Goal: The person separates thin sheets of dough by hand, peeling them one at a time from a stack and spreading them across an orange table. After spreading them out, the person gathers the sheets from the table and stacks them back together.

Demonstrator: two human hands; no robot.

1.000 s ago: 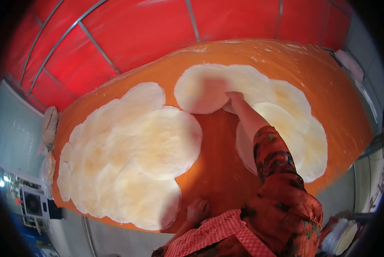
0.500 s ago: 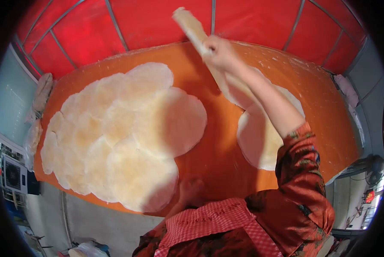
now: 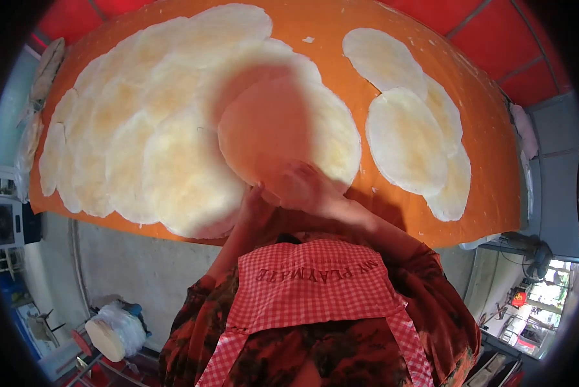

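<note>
A round, thin flatbread [image 3: 258, 132] in shadow is in front of my chest, over the near side of the orange table. My right hand [image 3: 307, 188] grips its lower right edge, fingers lying over the top. At its lower left edge is my left hand [image 3: 257, 201], closed on the rim with the thumb up and the other fingers mostly hidden. Beneath and left of it, many overlapping flatbreads [image 3: 125, 122] cover the table. To the right, several more flatbreads [image 3: 405, 142] lie partly on one another.
The orange tabletop [image 3: 489, 174] shows around the flatbreads, with small pale scraps on it. Red panels [image 3: 496, 32] stand behind. Plastic-wrapped bundles [image 3: 47, 71] line the left edge. On the floor at lower left is a wrapped round stack [image 3: 112, 332]. A fan [image 3: 536, 255] stands at right.
My right hand came back from the table's far side, where it held a long pale piece seen edge-on. Both hands now meet at a flatbread near me. The view has tilted down.
</note>
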